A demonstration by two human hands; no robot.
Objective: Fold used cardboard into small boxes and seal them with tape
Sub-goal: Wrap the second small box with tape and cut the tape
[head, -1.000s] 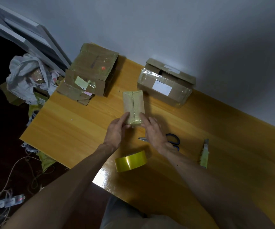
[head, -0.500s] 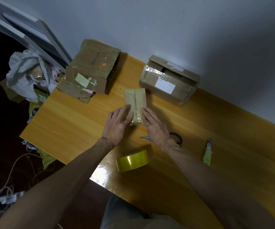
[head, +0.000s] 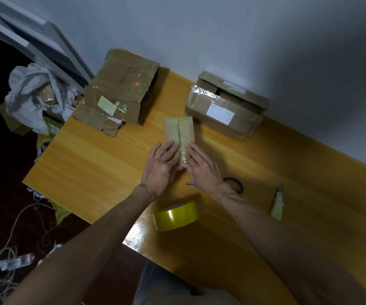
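1. Changed from a second ago: left hand (head: 162,166) uncurled from a thumb-and-finger hold at the near end and slid forward beside right hand (head: 202,166); small box (head: 179,133) apparently unshifted on the table (head: 89,168).
2. Both hands spread flat, fingers straight, pressing the near end of the small box, one on each side of the taped centre seam; nothing pinched.
3. Small box directly ahead of the fingertips, long axis running away from the hands; far end uncovered, both hands about equally near.
4. Tape roll (head: 175,215) behind the wrists, between the forearms; scissors (head: 232,184) just behind the right wrist, partly hidden; utility knife (head: 277,203) well right of the right hand.
5. Judged step: smoothing tape along the seam, with any further stroke probably outward along the long axis.
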